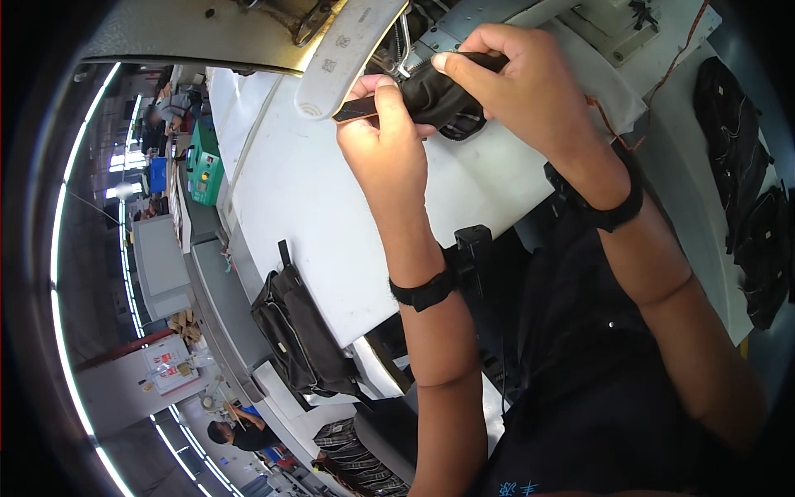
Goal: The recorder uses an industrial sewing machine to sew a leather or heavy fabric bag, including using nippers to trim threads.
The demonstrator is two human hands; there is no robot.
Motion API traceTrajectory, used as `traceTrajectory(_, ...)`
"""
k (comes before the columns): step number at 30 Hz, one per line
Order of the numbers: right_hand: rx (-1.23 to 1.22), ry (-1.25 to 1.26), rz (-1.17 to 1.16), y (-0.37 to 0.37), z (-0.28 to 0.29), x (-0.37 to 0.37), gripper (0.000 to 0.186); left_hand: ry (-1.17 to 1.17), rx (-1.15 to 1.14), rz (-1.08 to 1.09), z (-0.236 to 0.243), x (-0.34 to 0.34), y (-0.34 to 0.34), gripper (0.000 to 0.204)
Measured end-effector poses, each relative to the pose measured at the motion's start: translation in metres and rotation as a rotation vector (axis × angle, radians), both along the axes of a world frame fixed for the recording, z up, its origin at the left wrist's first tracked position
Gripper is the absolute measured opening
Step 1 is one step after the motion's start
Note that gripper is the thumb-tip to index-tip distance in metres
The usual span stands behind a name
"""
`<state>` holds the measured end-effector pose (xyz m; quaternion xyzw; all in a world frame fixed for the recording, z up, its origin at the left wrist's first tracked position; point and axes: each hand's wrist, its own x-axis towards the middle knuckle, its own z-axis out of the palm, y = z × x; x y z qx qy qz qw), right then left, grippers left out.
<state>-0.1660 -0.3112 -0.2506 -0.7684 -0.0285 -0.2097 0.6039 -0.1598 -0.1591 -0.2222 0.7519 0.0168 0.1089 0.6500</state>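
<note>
A black fabric bag piece (439,98) lies gathered at the sewing machine's needle area, held between both my hands. My left hand (387,124) pinches a narrow black strip with a pale edge (356,110) at the piece's left end. With thumb and fingers, my right hand (517,83) grips the upper right edge of the same piece, just beside the metal presser parts (404,60). The sewing machine's pale head (344,62) stands right above my left fingers. Part of the piece is hidden beneath my hands.
On the white table (331,215), a finished-looking black zippered bag (302,331) rests at the left edge. Several black pieces (737,157) lie along the right side. An orange cord (617,132) runs by my right wrist. Another person (240,431) sits far off at lower left.
</note>
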Motion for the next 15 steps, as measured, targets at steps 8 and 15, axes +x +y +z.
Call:
traceTrajectory(8, -0.118, 0.051, -0.047, 0.0, 0.009, -0.002, 0.028, -0.011, 0.077, -0.012, -0.004, 0.004, 0.002, 0.016)
traceTrajectory(15, -0.32, 0.057, -0.082, -0.011, 0.018, -0.016, 0.025, -0.016, 0.125, -0.012, -0.007, 0.006, 0.003, 0.019)
